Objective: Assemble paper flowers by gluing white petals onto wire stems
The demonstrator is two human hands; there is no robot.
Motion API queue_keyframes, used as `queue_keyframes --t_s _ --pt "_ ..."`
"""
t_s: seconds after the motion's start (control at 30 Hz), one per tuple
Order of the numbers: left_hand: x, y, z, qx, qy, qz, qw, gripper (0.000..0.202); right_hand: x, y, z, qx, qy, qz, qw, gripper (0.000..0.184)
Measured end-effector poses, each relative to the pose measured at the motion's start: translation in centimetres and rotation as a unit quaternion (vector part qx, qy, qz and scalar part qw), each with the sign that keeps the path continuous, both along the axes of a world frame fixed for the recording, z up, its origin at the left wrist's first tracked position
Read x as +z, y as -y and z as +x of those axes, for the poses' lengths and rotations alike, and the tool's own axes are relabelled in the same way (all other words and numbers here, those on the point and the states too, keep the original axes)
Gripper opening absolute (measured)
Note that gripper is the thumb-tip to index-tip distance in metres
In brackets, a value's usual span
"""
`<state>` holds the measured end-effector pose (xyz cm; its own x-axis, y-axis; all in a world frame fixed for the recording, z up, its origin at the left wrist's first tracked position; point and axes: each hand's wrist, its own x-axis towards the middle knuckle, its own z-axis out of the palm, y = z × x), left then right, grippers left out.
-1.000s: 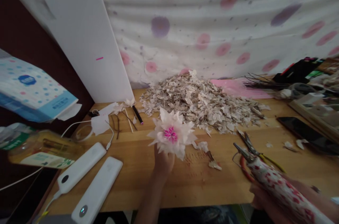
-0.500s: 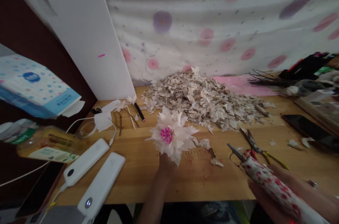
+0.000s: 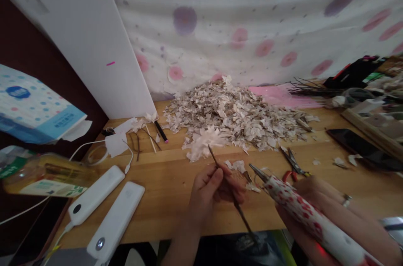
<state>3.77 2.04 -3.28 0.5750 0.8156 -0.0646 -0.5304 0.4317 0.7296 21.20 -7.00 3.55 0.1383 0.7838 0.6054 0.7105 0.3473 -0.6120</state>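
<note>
White flower (image 3: 206, 140): at the middle of the view, on the far end of the stem, its back turned to the wearer; whether its petals touch the heap behind, I cannot tell.
Tissue pack (image 3: 37, 106): at the far left, blue and white, above a bottle (image 3: 47, 173) of amber liquid.
Power banks (image 3: 116, 224): two white ones side by side, a cable plugged into the left one.
Black pen (image 3: 161, 131): slanted on the table, just right of some thin sticks (image 3: 137, 147).
Left hand (image 3: 206, 188): thumb and fingers together, clamped on the stem just below the flower.
Stem (image 3: 241, 212): thin and brown — slanting from the flower down past the table's near edge.
Petal heap (image 3: 229, 110): pale, dry pieces piled before the spotted curtain (image 3: 217, 18).
Glue gun (image 3: 302, 207): white with red patches, its metal tip aimed up and left, near the stem but apart from it.
Right hand (image 3: 310, 190): wrapped around the glue gun's body — its fingertips mostly hidden.
Hand tools (image 3: 294, 163): metal, with red and yellow handles, just beyond the right hand.
Phone (image 3: 362, 150): dark, lying flat at the right, beside a tray (image 3: 365, 131).
</note>
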Motion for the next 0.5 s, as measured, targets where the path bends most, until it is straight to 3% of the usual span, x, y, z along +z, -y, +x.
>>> queue_keyframes --t_s 0.1,0.23,0.5 --pt "0.1 1.6 -0.1 -0.071 0.126 -0.089 0.985 0.028 0.1 -1.0 -0.3 0.047 0.040 0.000 0.998 0.022" --pt "0.7 2.9 -0.1 -0.106 0.230 -0.118 0.960 0.023 -0.6 -2.0 -0.1 0.067 0.085 -0.019 0.994 0.023" --pt "1.3 3.5 0.3 -0.138 0.264 -0.130 0.946 0.026 -1.9 -2.1 -0.5 0.052 0.097 -0.033 0.993 0.026"
